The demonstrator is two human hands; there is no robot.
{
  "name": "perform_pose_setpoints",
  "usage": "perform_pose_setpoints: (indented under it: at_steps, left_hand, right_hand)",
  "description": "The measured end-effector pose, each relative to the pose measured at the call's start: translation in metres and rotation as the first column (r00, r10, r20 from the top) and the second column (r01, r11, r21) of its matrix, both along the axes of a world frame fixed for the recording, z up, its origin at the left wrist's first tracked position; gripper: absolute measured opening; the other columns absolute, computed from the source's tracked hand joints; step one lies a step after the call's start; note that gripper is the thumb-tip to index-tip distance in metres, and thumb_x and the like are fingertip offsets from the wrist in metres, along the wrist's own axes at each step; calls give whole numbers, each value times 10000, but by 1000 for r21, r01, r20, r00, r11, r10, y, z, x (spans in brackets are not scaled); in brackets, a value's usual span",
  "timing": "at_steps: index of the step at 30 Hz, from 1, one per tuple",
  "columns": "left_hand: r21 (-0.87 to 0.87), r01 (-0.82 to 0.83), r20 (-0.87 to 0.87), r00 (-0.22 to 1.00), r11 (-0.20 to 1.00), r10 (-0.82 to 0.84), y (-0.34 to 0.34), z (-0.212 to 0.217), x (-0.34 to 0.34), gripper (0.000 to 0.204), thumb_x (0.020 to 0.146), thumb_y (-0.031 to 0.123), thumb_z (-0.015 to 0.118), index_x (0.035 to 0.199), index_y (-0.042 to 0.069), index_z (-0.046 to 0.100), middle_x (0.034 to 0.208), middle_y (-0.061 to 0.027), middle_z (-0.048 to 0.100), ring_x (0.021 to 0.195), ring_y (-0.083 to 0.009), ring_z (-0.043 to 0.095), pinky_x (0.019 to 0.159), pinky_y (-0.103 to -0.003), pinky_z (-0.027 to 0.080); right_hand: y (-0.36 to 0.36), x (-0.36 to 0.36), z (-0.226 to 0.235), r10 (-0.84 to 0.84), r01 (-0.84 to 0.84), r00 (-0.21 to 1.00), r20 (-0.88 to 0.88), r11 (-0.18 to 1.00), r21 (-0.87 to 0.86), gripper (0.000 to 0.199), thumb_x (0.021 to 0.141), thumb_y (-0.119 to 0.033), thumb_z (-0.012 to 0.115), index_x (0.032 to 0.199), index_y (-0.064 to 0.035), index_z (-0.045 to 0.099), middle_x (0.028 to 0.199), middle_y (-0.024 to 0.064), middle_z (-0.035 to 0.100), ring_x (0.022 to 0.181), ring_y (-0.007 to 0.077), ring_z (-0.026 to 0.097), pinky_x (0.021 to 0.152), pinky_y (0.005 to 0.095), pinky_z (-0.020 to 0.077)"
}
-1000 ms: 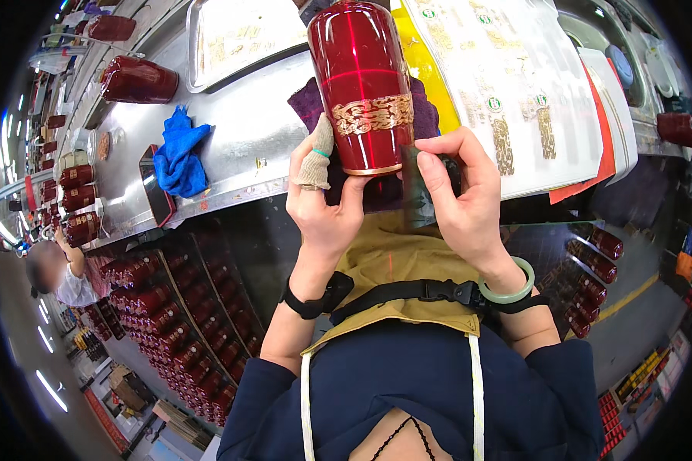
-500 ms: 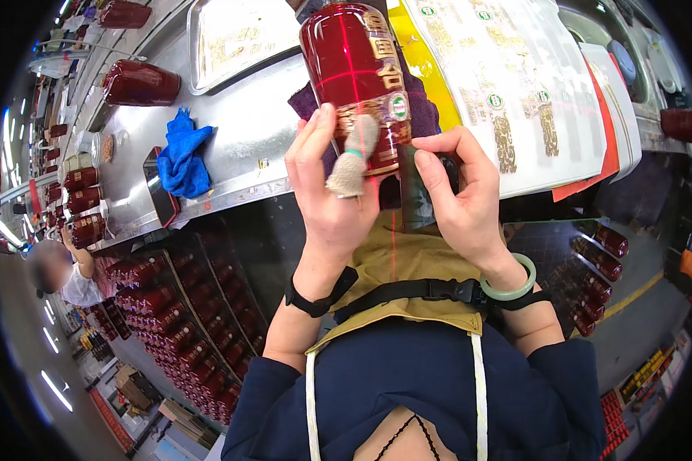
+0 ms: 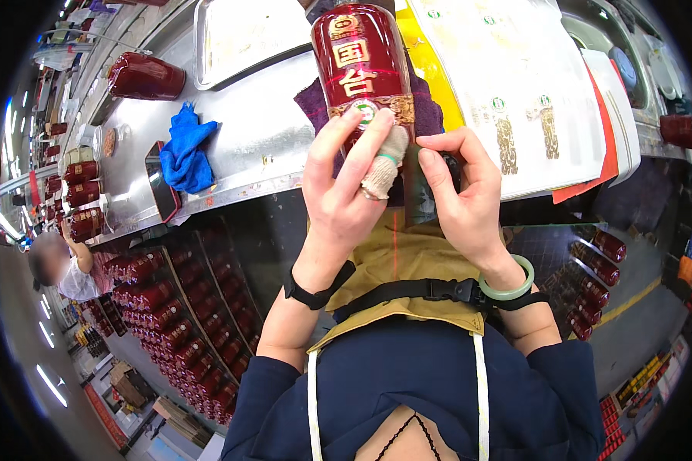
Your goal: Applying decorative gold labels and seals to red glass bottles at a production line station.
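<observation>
The red bottle (image 3: pixel 388 65) is over a purple cloth (image 3: pixel 429 104) at the table's near edge, neck toward twelve o'clock; I cannot tell whether it rests fully. Gold marks run down its front to a gold band, with a round green-and-white badge (image 3: pixel 367 112) at the fingertips.

At six o'clock, the left hand (image 3: pixel 340 192) lays its fingers over the bottle's lower front, one in a beige cloth sleeve (image 3: pixel 381 173). Its thumb is hidden, so I cannot tell how firmly it grips. Between four and five o'clock, the right hand (image 3: pixel 467 188) pinches a dark strip (image 3: pixel 418 188) between thumb and forefinger, just beside the bottle's lower edge; I cannot tell whether they touch.

From the bottle, white sheets (image 3: pixel 542 73) with gold patterns lie at three o'clock, over a yellow sheet (image 3: pixel 436 77). A tray (image 3: pixel 201 46) sits between nine and ten, another bottle (image 3: pixel 146 77) at nine, and a blue rag (image 3: pixel 188 150) against a phone (image 3: pixel 161 184) at eight. Racked bottles (image 3: pixel 177 326) fill seven o'clock.
</observation>
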State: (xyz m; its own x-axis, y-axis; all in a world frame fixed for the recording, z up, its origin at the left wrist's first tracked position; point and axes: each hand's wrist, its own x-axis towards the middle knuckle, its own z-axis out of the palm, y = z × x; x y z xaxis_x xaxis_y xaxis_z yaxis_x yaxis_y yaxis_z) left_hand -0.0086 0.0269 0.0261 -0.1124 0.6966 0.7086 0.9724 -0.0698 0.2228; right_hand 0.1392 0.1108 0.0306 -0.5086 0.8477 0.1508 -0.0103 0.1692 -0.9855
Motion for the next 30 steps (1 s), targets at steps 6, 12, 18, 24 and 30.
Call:
perform_pose_setpoints:
  at_steps: [6, 12, 18, 24, 30]
  left_hand:
    - [76, -115, 393, 916, 990, 76, -25, -16, -7, 471, 854, -10, 772, 1294, -87, 624, 1367, -211, 643, 1257, -351, 625, 1085, -433, 477]
    - [-46, -97, 431, 896, 994, 107, -29, -16, 1, 574, 789, -117, 749, 1346, -20, 646, 1400, -203, 633, 1305, -365, 608, 1142, -459, 454]
    - [7, -80, 483, 873, 997, 67, -24, -14, 5, 584, 768, -105, 789, 1330, -15, 654, 1382, -170, 630, 1301, -351, 602, 1120, -434, 476]
    - [-22, -86, 364, 927, 996, 88, -9, 2, 2, 616, 755, 33, 872, 1325, -21, 644, 1384, -178, 629, 1269, -307, 602, 1102, -428, 456]
    - [63, -51, 491, 871, 997, 13, -15, -11, -3, 672, 683, 0, 933, 1308, 2, 684, 1369, -161, 653, 1260, -296, 623, 1074, -390, 497]
  right_hand:
    - [4, 1, 0, -38, 39, 999, 20, 999, -34, 86, 983, -43, 684, 1044, 16, 692, 900, 60, 686, 809, 105, 613, 734, 273, 495]
    - [1, 4, 10, -72, 46, 994, -78, 953, -299, 79, 991, -27, 675, 1045, 30, 681, 937, 70, 687, 794, 121, 653, 721, 266, 514]
    - [-10, -2, 30, 37, -48, 996, 85, 989, 138, 95, 917, 5, 725, 1010, 1, 705, 883, 111, 661, 805, 228, 670, 731, 318, 523]
    - [-11, -12, 30, -31, -19, 986, 161, 954, 298, 105, 883, 25, 728, 974, -6, 687, 875, 142, 648, 791, 309, 661, 701, 380, 518]
    - [12, 14, 5, -97, 62, 962, 256, 988, 139, 64, 957, -13, 687, 1013, 17, 688, 896, 118, 669, 804, 220, 652, 741, 331, 515]
